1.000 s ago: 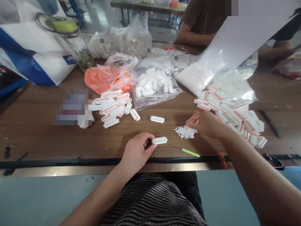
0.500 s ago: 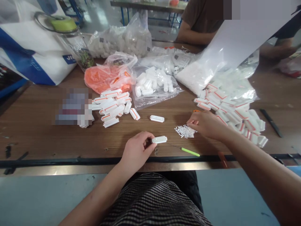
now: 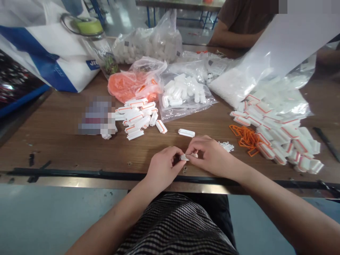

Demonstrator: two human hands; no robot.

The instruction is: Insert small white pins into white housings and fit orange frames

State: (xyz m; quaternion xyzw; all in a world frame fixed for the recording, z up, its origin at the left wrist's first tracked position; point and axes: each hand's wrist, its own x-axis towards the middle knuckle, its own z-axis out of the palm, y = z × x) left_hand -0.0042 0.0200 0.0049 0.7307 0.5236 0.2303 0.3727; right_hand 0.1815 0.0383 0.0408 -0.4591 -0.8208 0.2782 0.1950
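My left hand (image 3: 164, 165) pinches one end of a white multi-hole connector housing (image 3: 183, 157) just above the table near its front edge. The fingers of my right hand (image 3: 214, 156) are closed against the top of the same housing, covering its right part. Whatever lies between those fingertips is hidden. Behind my right hand is a small heap of tiny white pins (image 3: 227, 146), partly covered by it. Another white housing (image 3: 186, 132) lies on the table just beyond my hands. The green-handled pick seen earlier is out of sight.
White housings with orange edging lie in a left pile (image 3: 138, 118) and a right pile (image 3: 281, 136). Orange frames (image 3: 245, 139) are beside the right pile. Bags of white parts (image 3: 183, 90), an orange bag (image 3: 127, 85) and a bottle (image 3: 102, 53) stand behind. Across the table, a person's arm (image 3: 236, 38) shows.
My right hand has moved left from the heap of pins to the housing in my left hand. The orange frames have come into view; the green-handled pick is now hidden. The camera view has shifted.
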